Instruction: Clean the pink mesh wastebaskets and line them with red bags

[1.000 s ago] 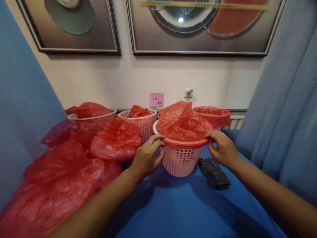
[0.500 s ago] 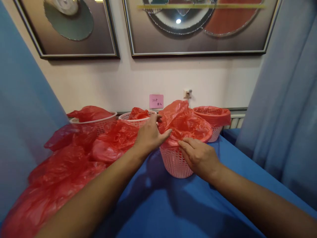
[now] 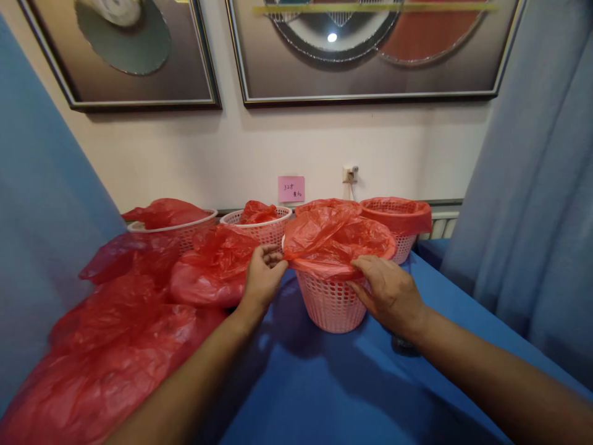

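Note:
A pink perforated plastic basket (image 3: 331,303) stands on the blue table (image 3: 333,389) in front of me. A red plastic bag (image 3: 338,241) is draped over its mouth and folded down over the rim. My left hand (image 3: 262,278) pinches the bag's edge at the basket's left rim. My right hand (image 3: 391,293) grips the bag's edge at the front right of the rim, fingers curled.
Loose red bags (image 3: 139,303) pile on the left. Behind stand a basket with a fitted red bag (image 3: 401,219), a basket (image 3: 259,225) holding a crumpled bag and a third basket (image 3: 178,225). A dark object (image 3: 403,346) lies under my right wrist. Blue curtains (image 3: 537,191) hang at both sides.
The bag's raised top has been pulled down flatter over the basket. My left hand moved from the bag's top to the left rim; my right hand shifted right along the rim.

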Motion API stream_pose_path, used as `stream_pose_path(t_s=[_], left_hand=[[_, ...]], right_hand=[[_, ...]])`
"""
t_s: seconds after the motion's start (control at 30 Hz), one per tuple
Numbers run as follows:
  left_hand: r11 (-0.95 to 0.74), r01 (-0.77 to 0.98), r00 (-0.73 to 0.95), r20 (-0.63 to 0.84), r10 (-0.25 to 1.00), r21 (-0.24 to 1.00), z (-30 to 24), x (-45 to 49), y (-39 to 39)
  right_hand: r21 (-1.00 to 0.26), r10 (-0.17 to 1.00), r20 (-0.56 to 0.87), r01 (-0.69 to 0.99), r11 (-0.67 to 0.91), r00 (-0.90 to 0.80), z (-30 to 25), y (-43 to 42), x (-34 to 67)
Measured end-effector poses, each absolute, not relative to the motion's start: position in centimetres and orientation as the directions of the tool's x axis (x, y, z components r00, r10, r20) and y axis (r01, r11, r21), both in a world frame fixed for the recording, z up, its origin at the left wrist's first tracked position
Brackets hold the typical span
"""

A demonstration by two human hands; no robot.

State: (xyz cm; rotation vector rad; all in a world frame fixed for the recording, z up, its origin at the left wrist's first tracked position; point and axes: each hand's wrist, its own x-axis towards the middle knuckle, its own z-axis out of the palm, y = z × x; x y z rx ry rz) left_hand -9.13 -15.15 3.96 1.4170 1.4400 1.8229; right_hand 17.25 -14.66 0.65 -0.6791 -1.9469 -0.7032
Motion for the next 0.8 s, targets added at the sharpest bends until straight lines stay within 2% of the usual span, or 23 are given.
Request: stream_pose_path(t_s=[0.07, 0.1, 0.17, 0.2, 0.27, 0.3, 0.33, 0.43, 0.5, 0.63, 0.73, 0.8], left_hand=[[-0.464, 0.436, -0.376, 0.624, 0.685, 0.772, 4.9, -9.2, -15.6], [-0.505, 0.562, -0.311, 0.734, 0.604, 0.654, 5.4, -9.2, -15.9], [-0.536, 0.772, -0.090, 0.894, 0.439, 0.341, 6.8, -8.8, -16.4], [-0.528, 0.825, 0.022, 0.922, 0.387, 0.202, 7.6, -8.5, -16.6], [-0.516, 0.853, 0.161, 0.904, 0.396, 0.074, 9.1, -7.8, -16.4], [-0.521, 0.850, 0.194, 0.872, 0.449, 0.080, 9.9, -7.6, -16.1], [-0.529, 0.833, 0.175, 0.830, 0.529, 0.162, 10.5, -7.5, -15.5], [-0.449, 0.634, -0.078, 0.630, 0.772, 0.629, 11.5, -7.9, -13.4], [-0.370, 0.446, -0.223, 0.502, 0.836, 0.815, 11.3, -8.5, -12.5], [-0.267, 0.075, -0.308, 0.277, 0.910, 0.961, 9.8, -9.5, -13.4], [-0.151, -0.186, -0.279, 0.095, 0.956, 0.971, 8.7, -9.7, -15.0], [-0.090, -0.334, -0.254, 0.003, 0.967, 0.938, 8.2, -9.6, -15.8]], right_hand=[[0.206, 0.144, 0.901, 0.697, 0.687, -0.409, 0.4, -14.6, 17.1], [0.207, 0.134, 0.905, 0.694, 0.690, -0.404, 0.4, -14.6, 17.1], [0.200, 0.121, 0.912, 0.684, 0.701, -0.391, 0.2, -14.7, 16.9], [0.192, 0.122, 0.915, 0.680, 0.707, -0.385, 0.2, -14.7, 16.8], [0.172, 0.137, 0.915, 0.675, 0.718, -0.379, 0.1, -14.8, 16.7], [0.162, 0.148, 0.914, 0.675, 0.719, -0.377, 0.1, -14.8, 16.6], [0.153, 0.159, 0.913, 0.676, 0.720, -0.376, 0.1, -14.8, 16.6], [0.123, 0.171, 0.918, 0.667, 0.735, -0.358, 0.0, -14.5, 17.0], [0.088, 0.178, 0.923, 0.638, 0.765, -0.340, 0.0, -14.0, 17.7], [-0.017, 0.242, 0.921, 0.591, 0.806, -0.304, -0.2, -12.6, 20.1], [-0.029, 0.250, 0.924, 0.601, 0.798, -0.288, -0.6, -12.2, 21.0], [0.019, 0.203, 0.933, 0.606, 0.795, -0.296, -0.7, -12.6, 20.7]])
